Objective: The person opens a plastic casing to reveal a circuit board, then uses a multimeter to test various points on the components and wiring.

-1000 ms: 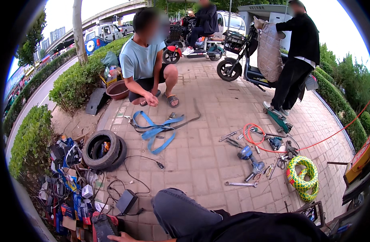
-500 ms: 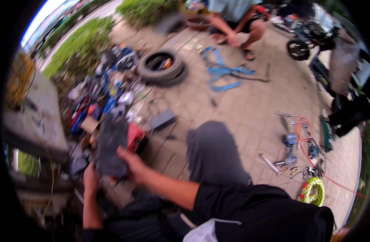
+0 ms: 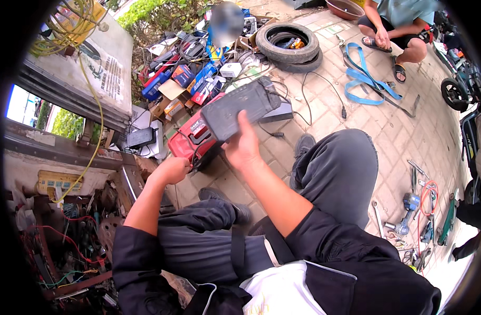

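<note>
My right hand (image 3: 243,147) grips a scuffed black rectangular unit (image 3: 235,102), tilted above a red-and-black boxy device (image 3: 190,131); whether the two touch underneath is hidden. My left hand (image 3: 175,168) is closed on the near left end of the red device, beside a black cable. A thin dark box (image 3: 276,114) with a cord lies behind the black unit. Just left on the paving are a black case (image 3: 139,137) and other clutter.
Boxes and cables (image 3: 182,73) pile by the hedge, beside stacked tyres (image 3: 287,52). A metal cabinet (image 3: 77,73) and tool-filled bay (image 3: 72,241) are left. A person (image 3: 392,31) squats beyond blue straps (image 3: 361,79). Tools (image 3: 411,205) lie right, near scooters (image 3: 455,97).
My view has swung down and leftward onto the hands. The black unit has moved up and away from me in my right hand, uncovering more of the red device.
</note>
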`<state>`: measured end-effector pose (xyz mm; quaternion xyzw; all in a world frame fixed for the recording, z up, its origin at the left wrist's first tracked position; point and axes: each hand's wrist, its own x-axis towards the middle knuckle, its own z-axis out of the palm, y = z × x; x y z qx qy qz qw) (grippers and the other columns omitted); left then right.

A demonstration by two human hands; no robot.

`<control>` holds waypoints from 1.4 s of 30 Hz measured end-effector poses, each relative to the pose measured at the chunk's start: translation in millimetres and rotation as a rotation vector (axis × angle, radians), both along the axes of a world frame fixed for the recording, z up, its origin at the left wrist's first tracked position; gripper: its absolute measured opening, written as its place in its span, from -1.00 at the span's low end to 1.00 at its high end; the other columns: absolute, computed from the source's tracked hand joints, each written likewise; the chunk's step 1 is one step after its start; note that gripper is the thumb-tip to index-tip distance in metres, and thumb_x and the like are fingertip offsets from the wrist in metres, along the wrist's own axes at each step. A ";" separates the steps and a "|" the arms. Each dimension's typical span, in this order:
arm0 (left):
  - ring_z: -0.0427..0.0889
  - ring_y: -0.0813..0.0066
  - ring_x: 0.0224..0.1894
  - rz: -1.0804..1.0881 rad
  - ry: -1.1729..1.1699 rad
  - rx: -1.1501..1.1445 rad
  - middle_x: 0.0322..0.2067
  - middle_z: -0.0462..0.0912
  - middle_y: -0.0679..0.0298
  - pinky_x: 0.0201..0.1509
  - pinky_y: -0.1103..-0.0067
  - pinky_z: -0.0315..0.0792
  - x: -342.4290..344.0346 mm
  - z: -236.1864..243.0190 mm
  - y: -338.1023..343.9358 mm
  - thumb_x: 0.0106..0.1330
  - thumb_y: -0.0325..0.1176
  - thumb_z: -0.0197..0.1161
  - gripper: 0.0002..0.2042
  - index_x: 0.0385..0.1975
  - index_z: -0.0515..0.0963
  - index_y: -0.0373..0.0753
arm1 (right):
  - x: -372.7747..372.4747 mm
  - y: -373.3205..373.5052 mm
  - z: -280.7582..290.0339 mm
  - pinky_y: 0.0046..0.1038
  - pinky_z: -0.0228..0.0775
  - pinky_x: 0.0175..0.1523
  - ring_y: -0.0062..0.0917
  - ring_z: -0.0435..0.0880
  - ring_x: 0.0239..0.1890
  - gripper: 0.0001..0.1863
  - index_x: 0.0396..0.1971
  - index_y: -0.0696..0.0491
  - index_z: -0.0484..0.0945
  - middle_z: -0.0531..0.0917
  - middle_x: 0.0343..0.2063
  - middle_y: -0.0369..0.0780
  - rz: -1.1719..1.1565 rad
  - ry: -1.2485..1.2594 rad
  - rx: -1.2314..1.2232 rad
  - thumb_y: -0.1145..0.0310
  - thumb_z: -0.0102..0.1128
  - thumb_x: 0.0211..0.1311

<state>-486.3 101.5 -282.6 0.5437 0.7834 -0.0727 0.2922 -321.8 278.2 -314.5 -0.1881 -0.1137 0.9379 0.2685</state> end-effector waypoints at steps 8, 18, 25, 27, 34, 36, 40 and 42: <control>0.65 -0.01 -0.10 0.219 0.461 -0.487 -0.19 0.68 0.01 -0.03 0.20 0.51 -37.9 14.6 -93.9 0.17 -0.39 0.15 -0.83 -0.33 0.65 -0.25 | 11.1 62.9 25.4 -0.21 0.36 -0.01 -0.40 0.55 0.00 -0.44 0.10 -0.09 0.43 0.60 -0.06 -0.31 -0.268 0.104 0.019 -0.16 0.15 0.26; 0.52 0.61 -0.63 1.145 0.087 0.857 -0.61 0.58 0.30 -0.54 0.64 0.38 -89.1 45.8 -79.3 0.30 -0.41 0.19 -0.85 -0.41 0.58 -0.37 | -19.4 18.1 -48.1 -0.55 0.15 -0.65 -0.65 0.57 -0.54 -0.46 -0.02 0.06 0.50 0.67 -0.35 -0.33 0.108 -0.479 0.204 0.05 0.38 0.09; 0.58 0.61 -0.49 1.293 -0.175 1.069 -0.45 0.59 0.34 -0.43 0.67 0.44 -88.3 44.0 -89.8 0.35 -0.43 0.15 -0.78 -0.08 0.54 -0.36 | -91.0 -2.9 -117.2 0.10 0.19 0.14 -0.26 0.55 0.05 -0.13 0.19 0.11 0.37 0.55 0.06 -0.14 0.380 -0.504 0.023 -0.09 0.48 -0.04; 0.56 0.60 -0.54 1.253 -0.180 1.062 -0.47 0.60 0.31 -0.49 0.67 0.39 -81.0 42.4 -102.7 0.29 -0.49 0.16 -0.77 -0.09 0.54 -0.40 | -105.9 -17.9 -122.1 0.19 -0.18 0.34 -0.17 0.31 0.29 0.01 0.30 0.15 0.24 0.37 0.26 -0.08 0.454 -0.528 0.005 -0.15 0.46 -0.05; 0.51 0.63 -0.56 1.162 -0.478 0.785 -0.52 0.61 0.28 -0.48 0.66 0.40 -57.1 54.6 -86.4 0.15 -0.55 0.16 -0.83 -0.27 0.59 -0.41 | -120.7 -24.5 -137.3 -0.35 0.11 -0.45 -0.51 0.35 -0.48 -0.32 -0.10 0.07 0.53 0.56 -0.38 -0.26 0.519 -0.748 0.237 -0.17 0.46 -0.06; 0.51 0.63 -0.56 1.113 -0.533 0.650 -0.54 0.59 0.28 -0.47 0.66 0.40 -54.3 63.9 -72.0 0.15 -0.53 0.17 -0.84 -0.29 0.59 -0.41 | -119.7 -29.9 -138.6 -0.41 0.10 -0.47 -0.51 0.36 -0.49 -0.34 -0.09 0.05 0.53 0.57 -0.37 -0.27 0.518 -0.764 0.219 -0.15 0.46 -0.05; 0.53 0.58 -0.53 0.809 -0.618 0.341 -0.57 0.59 0.29 -0.45 0.59 0.40 -47.0 82.3 -10.7 0.13 -0.49 0.16 -0.85 -0.37 0.61 -0.40 | -93.5 -14.3 -145.3 -0.23 0.40 -0.09 -0.40 0.57 -0.13 -0.31 0.05 0.09 0.52 0.62 -0.11 -0.14 0.442 -0.728 0.165 -0.06 0.45 0.01; 0.49 0.58 -0.58 0.474 -0.274 0.228 -0.64 0.54 0.31 -0.47 0.52 0.37 -51.6 86.6 21.4 0.14 -0.39 0.15 -0.83 -0.44 0.63 -0.34 | -79.0 -5.3 -157.5 -0.26 0.30 -0.31 -0.42 0.53 -0.34 -0.35 0.02 0.07 0.53 0.62 -0.25 -0.18 0.261 -0.678 0.334 -0.09 0.39 0.05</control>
